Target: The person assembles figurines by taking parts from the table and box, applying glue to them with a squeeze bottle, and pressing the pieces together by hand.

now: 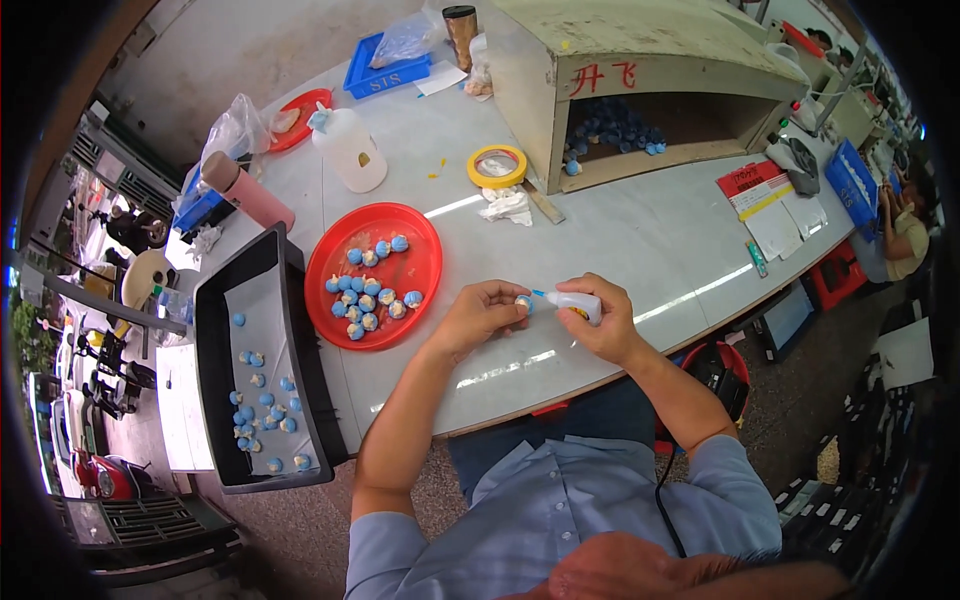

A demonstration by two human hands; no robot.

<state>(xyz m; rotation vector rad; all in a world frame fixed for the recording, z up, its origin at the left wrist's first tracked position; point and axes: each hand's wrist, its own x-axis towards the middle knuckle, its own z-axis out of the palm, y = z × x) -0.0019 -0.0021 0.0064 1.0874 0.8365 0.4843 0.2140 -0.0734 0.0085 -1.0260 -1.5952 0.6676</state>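
Observation:
My left hand (478,318) pinches a small blue-and-cream ball (523,304) between thumb and fingers, just above the table. Closed around a white squeeze bottle (580,303), my right hand (612,325) tilts its thin blue nozzle toward that ball. The nozzle's tip is at the ball; whether they touch I cannot tell. Left of my hands, a round red tray (330,250) holds several similar blue balls (370,287) with cream-coloured tops. Further left, more of these balls lie on the grey liner of a black bin (250,305).
A wooden box (548,120) with dark blue pieces inside stands at the back. In front of it lies yellow tape (497,167). A clear plastic bottle (350,155), a pink tumbler (250,192) and a blue basket (375,80) stand back left. Another person (908,225) sits far right.

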